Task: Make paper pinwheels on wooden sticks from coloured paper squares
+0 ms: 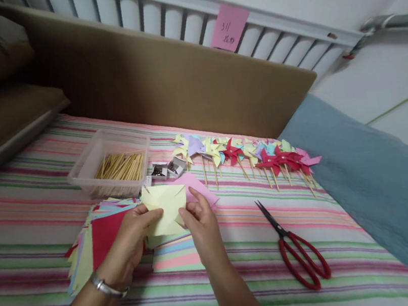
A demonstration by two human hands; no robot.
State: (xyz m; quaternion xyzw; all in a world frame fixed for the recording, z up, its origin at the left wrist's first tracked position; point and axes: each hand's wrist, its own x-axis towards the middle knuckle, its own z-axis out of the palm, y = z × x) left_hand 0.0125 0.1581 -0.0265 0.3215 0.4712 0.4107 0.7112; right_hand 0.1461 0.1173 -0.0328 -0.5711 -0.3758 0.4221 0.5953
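Both hands pinch a pale yellow paper square [166,204] above a striped cloth. My left hand [129,243], with a metal bracelet at the wrist, grips its left edge. My right hand [201,222] holds the right side, with fingers folded over a corner. Under my left hand lies a fanned stack of coloured paper squares [94,238], red on top. A pink sheet [199,184] lies just behind the yellow one.
A clear plastic tub of wooden sticks [114,169] stands behind the stack, and a small open box of pins [168,169] next to it. Several finished paper pinwheels [250,156] lie in a row. Red-handled scissors [297,249] lie at the right. A cardboard wall [163,82] is behind.
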